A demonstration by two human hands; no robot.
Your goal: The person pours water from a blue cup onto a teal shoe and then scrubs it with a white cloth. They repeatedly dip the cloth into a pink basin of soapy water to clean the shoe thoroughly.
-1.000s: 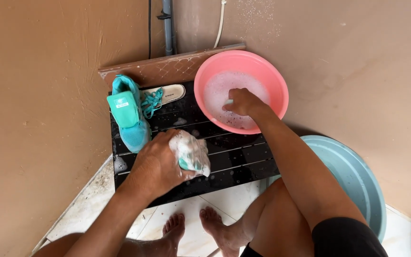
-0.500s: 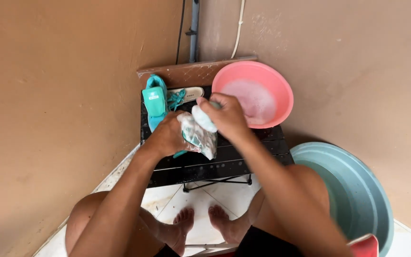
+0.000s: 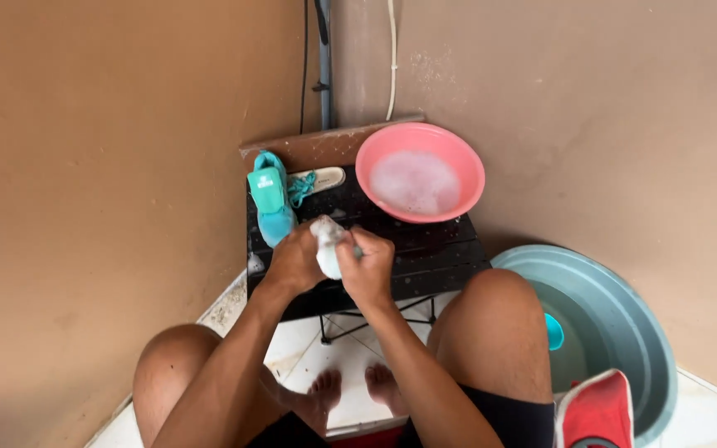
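My left hand grips a soapy teal shoe, white with foam, over a black slatted stand. Pressed against the shoe from the right is my right hand, fingers closed on a small brush of which only a dark tip shows. A second teal shoe lies on the stand's left side, just beyond my left hand. A pink basin of sudsy water sits on the stand's far right corner.
A white insole and teal laces lie beside the second shoe, before a brown board. A large grey-green tub holding a teal scoop stands on the floor at right, with a red object near it. Brown walls close in on both sides.
My right hand came out of the pink basin and moved to the soapy shoe. Both hands now hold it together nearer my body. The view has pulled back.
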